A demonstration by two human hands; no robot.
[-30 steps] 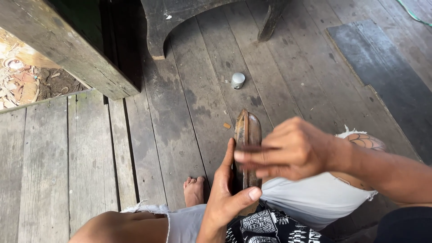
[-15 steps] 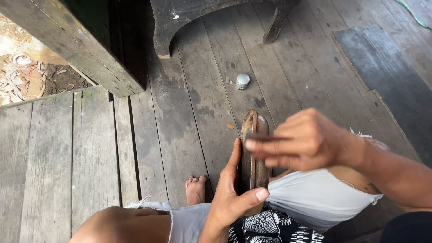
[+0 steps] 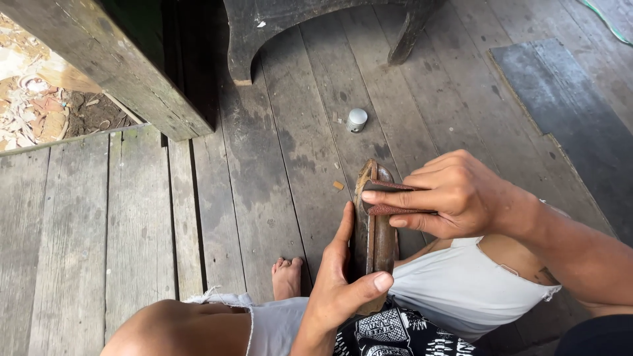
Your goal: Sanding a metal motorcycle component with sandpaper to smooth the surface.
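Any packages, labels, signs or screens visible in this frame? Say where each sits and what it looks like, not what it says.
Printed cloth: at the person's lap, bottom centre, below the left hand; black fabric with a white pattern and lettering.
Small container: on the plank floor beyond the hands; short, round, silver-grey, no label visible.
No signs or screens in view.

Left hand [image 3: 339,290] cupped; right hand [image 3: 455,194] pinching

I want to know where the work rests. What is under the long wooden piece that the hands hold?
Under the long wooden piece a grey floor of planks shows, and white cloth on the lap. The left hand covers its lower end, so what supports it there cannot be seen.
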